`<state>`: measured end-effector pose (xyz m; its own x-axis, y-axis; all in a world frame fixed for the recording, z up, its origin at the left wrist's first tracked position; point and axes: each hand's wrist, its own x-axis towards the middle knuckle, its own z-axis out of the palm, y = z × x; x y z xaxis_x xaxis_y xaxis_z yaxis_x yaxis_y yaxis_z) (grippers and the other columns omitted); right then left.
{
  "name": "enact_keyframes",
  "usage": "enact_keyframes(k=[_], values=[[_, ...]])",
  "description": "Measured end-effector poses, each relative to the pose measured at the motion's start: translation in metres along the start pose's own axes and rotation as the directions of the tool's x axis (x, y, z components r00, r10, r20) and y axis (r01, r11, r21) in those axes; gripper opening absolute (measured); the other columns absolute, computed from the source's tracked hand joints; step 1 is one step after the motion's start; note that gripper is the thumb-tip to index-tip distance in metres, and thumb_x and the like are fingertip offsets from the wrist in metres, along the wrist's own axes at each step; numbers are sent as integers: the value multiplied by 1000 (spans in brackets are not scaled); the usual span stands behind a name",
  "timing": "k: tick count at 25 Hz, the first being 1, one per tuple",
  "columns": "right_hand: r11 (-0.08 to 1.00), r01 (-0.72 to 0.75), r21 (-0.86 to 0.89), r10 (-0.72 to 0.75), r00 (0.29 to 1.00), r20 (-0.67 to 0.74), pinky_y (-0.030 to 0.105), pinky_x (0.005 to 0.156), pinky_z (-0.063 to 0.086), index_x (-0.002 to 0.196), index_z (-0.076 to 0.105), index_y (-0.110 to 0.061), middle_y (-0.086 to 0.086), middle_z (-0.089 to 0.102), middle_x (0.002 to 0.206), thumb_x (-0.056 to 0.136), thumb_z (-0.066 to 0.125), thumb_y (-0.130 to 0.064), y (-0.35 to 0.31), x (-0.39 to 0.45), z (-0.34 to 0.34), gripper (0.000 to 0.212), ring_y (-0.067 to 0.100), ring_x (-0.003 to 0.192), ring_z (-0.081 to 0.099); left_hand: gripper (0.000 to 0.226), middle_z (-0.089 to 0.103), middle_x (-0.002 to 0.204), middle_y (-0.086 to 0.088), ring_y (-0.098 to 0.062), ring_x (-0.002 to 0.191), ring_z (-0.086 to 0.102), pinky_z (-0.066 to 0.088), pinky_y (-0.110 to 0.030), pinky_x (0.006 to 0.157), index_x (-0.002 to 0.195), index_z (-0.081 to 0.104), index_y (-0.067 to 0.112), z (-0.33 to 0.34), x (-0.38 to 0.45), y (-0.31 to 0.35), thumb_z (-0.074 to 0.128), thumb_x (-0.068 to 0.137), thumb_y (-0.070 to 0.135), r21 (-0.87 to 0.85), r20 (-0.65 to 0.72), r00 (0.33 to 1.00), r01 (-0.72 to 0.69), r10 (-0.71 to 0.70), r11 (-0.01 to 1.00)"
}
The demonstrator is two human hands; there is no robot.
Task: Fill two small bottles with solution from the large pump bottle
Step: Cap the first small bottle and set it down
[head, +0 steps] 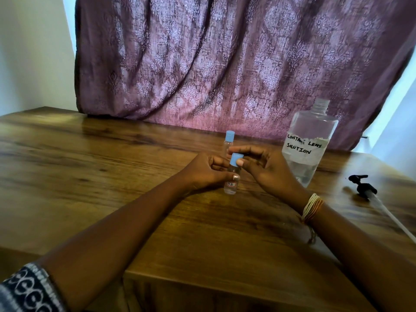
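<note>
Two hands mid-worktop (pixel 90 154) | left hand (pixel 202 172) grips small bottle (pixel 231 181) body | right hand (pixel 265 167) fingers pinch blue cap (pixel 236 159) | second small bottle (pixel 229 140) just behind | large bottle (pixel 308 145) right, uncapped | pump (pixel 362 184) far right

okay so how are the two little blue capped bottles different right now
The near small bottle is gripped by the left hand, with the right hand on its cap; the far small bottle stands free. Only the near one shows a visible label. Both are clear, upright and blue-capped.
</note>
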<state>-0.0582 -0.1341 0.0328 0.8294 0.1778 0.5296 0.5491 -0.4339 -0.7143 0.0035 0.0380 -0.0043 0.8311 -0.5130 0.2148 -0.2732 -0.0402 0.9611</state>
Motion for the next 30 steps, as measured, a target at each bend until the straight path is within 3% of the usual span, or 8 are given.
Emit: enact_keyframes(k=[5,8,11,16,18,21,26,30], values=[[994,-79,-69,68,987,-148,22,75,59,94,71,-20,-3,74,90,71,84,-20,-2,-2,4,27,7,80,71,26,75,87,-10,-14,74,71,56,-24,65,98,73,4,2,-2,3,78,73,1,-8,-2,1000,2,-2,1000],[987,-84,-135,78,996,-52,26,87,55,120,63,-20,-3,72,109,72,84,-26,-1,-2,3,53,6,100,68,23,75,84,-7,-14,75,71,58,-26,69,97,73,6,2,-2,3,76,74,0,-7,-4,1000,-4,4,1000],[998,-10,-60,16,995,102,29,103,50,133,56,-12,2,65,129,83,70,0,-2,-1,-6,53,8,122,60,27,76,91,-11,-17,80,72,59,-27,74,99,72,3,2,-4,6,78,73,2,-6,-10,1000,20,-20,1000],[985,-29,-170,27,1000,-13,30,86,58,104,70,-24,-5,74,103,75,82,-16,-5,-3,-6,33,6,93,70,26,75,88,-10,-15,77,72,58,-28,72,96,73,5,3,-4,8,80,71,2,4,-9,1000,28,-28,1000],[972,-17,-235,18,1000,2,27,88,57,112,68,-23,-5,72,107,72,83,-28,-6,-3,-8,43,4,98,68,24,75,83,-6,-12,73,71,58,-27,69,94,73,7,3,-3,7,80,71,2,9,-13,1000,28,-28,1000],[994,31,-107,-22,996,85,25,100,51,131,58,-10,3,68,123,82,72,-8,-6,-1,-14,50,9,116,63,23,76,83,-4,-13,76,72,59,-27,71,93,74,9,3,-3,7,80,72,4,-9,5,999,50,-49,999],[995,-63,-72,61,998,-29,31,87,56,119,65,-17,0,71,94,74,81,-20,-4,-2,-7,47,7,89,69,23,76,80,-6,-13,73,71,58,-28,71,91,75,8,5,-4,7,81,70,2,-9,0,999,43,-43,999],[996,-86,6,85,992,95,27,99,51,139,47,-13,4,70,118,80,74,-11,-5,-1,-9,65,9,114,65,23,76,90,-14,-23,84,73,59,-37,80,90,76,12,4,-5,7,82,69,6,-3,13,999,49,-49,999]])
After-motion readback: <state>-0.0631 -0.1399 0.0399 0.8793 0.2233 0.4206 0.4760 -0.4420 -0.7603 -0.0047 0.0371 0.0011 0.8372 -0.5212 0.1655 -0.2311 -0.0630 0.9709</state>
